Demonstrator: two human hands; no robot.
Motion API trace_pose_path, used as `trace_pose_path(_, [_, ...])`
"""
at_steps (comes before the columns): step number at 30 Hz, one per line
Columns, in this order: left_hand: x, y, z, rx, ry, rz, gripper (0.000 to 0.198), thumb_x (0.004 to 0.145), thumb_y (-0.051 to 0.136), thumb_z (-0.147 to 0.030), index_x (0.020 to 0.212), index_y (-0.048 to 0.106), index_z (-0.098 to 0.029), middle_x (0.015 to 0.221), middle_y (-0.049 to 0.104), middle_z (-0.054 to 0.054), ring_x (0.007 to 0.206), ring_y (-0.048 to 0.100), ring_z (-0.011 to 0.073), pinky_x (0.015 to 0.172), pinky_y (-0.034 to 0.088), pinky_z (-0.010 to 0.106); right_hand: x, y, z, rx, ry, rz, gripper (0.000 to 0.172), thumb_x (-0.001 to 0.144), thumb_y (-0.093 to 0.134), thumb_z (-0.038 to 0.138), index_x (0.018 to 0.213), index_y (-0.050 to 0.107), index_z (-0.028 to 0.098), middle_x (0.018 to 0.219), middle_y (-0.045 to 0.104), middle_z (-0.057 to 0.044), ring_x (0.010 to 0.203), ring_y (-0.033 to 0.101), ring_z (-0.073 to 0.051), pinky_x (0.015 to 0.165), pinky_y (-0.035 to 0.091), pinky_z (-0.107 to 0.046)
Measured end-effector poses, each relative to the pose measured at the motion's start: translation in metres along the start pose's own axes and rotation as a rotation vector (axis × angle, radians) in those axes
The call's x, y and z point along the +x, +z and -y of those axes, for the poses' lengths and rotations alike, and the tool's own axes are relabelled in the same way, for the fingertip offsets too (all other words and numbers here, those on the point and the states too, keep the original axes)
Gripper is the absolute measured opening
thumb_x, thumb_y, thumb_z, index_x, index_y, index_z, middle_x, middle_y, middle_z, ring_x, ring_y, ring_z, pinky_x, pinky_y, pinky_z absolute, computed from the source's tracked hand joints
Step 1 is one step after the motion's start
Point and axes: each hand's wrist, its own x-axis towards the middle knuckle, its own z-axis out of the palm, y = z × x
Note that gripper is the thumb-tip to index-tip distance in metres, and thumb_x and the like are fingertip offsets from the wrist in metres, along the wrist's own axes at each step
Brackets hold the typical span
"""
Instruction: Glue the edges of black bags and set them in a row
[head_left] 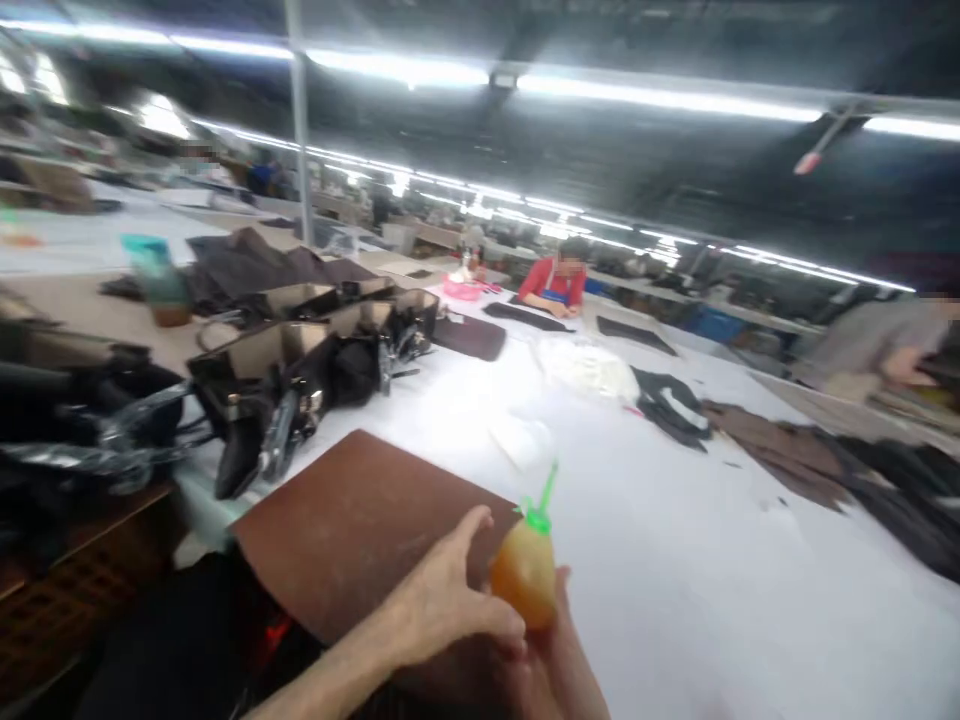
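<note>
Squeeze bottle (521,570) with amber contents sits at the near middle, over the right edge of a brown sheet (349,530), its green nozzle (547,490) pointing up with a slight lean to the right. The right hand (566,655) is closed around its base and right side; the left hand (439,595) is spread at its left side, though whether it presses there I cannot tell. Too hard a squeeze, or a further tilt, could let liquid out onto the sheet or the white table (697,570); whether the tip is open is too blurred to tell. The sheet could also slide, since its near left corner seems to overhang the table's edge. Just beyond its far left edge, black bags (304,370) with dangling clear plastic crowd the left side, so a sweep that way could snag them. Farther off lie a white heap (589,370) and, to the right, brown pieces (780,450), well apart from the bottle. A person in red (551,285) leans over the far end.
</note>
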Motion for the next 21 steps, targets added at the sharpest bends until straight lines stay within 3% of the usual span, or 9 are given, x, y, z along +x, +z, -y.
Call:
trace_pose_path(2, [0.018, 0.007, -0.005, -0.083, 0.03, 0.111, 0.084, 0.051, 0.077, -0.024, 0.128, 0.042, -0.022, 0.127, 0.051, 0.007, 0.117, 0.045, 0.027, 0.097, 0.037, 0.034, 0.003, -0.008, 0.002, 0.252, 0.053, -0.055, 0.059, 0.079, 0.041, 0.071, 0.092, 0.059, 0.016, 0.053, 0.051, 0.003, 0.04, 0.044, -0.008, 0.037, 0.036, -0.018])
trace_pose_path(5, [0.029, 0.013, -0.012, -0.208, 0.069, 0.273, 0.057, 0.06, 0.069, -0.017, 0.114, 0.053, -0.021, 0.103, 0.062, 0.002, 0.097, 0.055, 0.0219, 0.084, 0.043, 0.03, 0.01, -0.003, 0.004, 0.39, 0.106, -0.043, 0.06, 0.075, 0.046, 0.072, 0.086, 0.06, 0.014, 0.043, 0.047, 0.003, 0.037, 0.044, -0.008, 0.037, 0.035, -0.017])
trace_pose_path(8, [0.034, 0.016, -0.016, -0.259, 0.054, 0.258, 0.045, 0.062, 0.066, -0.016, 0.107, 0.056, -0.019, 0.089, 0.061, -0.001, 0.085, 0.056, 0.0173, 0.074, 0.044, 0.024, 0.017, 0.0, 0.007, 0.336, 0.084, -0.037, 0.058, 0.075, 0.051, 0.069, 0.091, 0.061, 0.013, 0.047, 0.052, 0.002, 0.037, 0.046, -0.009, 0.038, 0.037, -0.018])
trace_pose_path(11, [0.041, 0.016, -0.015, -0.261, 0.013, 0.233, 0.038, 0.063, 0.066, -0.02, 0.099, 0.056, -0.017, 0.078, 0.058, -0.001, 0.067, 0.053, 0.0128, 0.058, 0.041, 0.02, 0.024, -0.009, 0.011, 0.224, 0.148, 0.01, 0.068, 0.073, 0.045, 0.075, 0.091, 0.061, 0.011, 0.05, 0.055, -0.001, 0.037, 0.048, -0.009, 0.036, 0.035, -0.016])
trace_pose_path(14, [0.05, 0.012, -0.01, -0.322, -0.034, 0.24, 0.038, 0.063, 0.066, -0.027, 0.097, 0.053, -0.017, 0.07, 0.055, -0.002, 0.051, 0.047, 0.0098, 0.047, 0.036, 0.021, 0.035, -0.027, 0.021, -0.237, 0.183, -0.003, 0.082, 0.075, 0.021, 0.08, 0.086, 0.062, 0.01, 0.058, 0.059, -0.008, 0.039, 0.053, -0.011, 0.035, 0.035, -0.017])
trace_pose_path(16, [0.055, 0.007, -0.006, -0.353, -0.013, 0.208, 0.039, 0.059, 0.068, -0.028, 0.092, 0.052, -0.016, 0.07, 0.055, -0.001, 0.057, 0.05, 0.0118, 0.053, 0.038, 0.022, 0.049, -0.041, 0.036, -0.716, 0.036, -0.133, 0.081, 0.079, 0.013, 0.075, 0.084, 0.062, 0.011, 0.062, 0.061, -0.01, 0.043, 0.055, -0.015, 0.037, 0.038, -0.022])
trace_pose_path(19, [0.059, -0.002, -0.003, -0.337, 0.01, 0.157, 0.041, 0.054, 0.07, -0.027, 0.09, 0.055, -0.016, 0.074, 0.055, -0.001, 0.071, 0.051, 0.0154, 0.062, 0.038, 0.024, 0.081, -0.06, 0.072, -1.086, -0.235, -0.331, 0.049, 0.082, 0.044, 0.059, 0.09, 0.061, 0.014, 0.075, 0.063, -0.01, 0.064, 0.061, -0.022, 0.058, 0.047, -0.032])
trace_pose_path(21, [0.058, -0.008, -0.004, -0.387, -0.016, 0.163, 0.044, 0.056, 0.069, -0.03, 0.096, 0.056, -0.017, 0.075, 0.055, 0.0, 0.073, 0.051, 0.0168, 0.064, 0.038, 0.025, 0.109, -0.066, 0.096, -1.246, -0.369, -0.416, 0.03, 0.083, 0.052, 0.041, 0.1, 0.06, 0.017, 0.096, 0.062, -0.011, 0.089, 0.058, -0.025, 0.082, 0.042, -0.037])
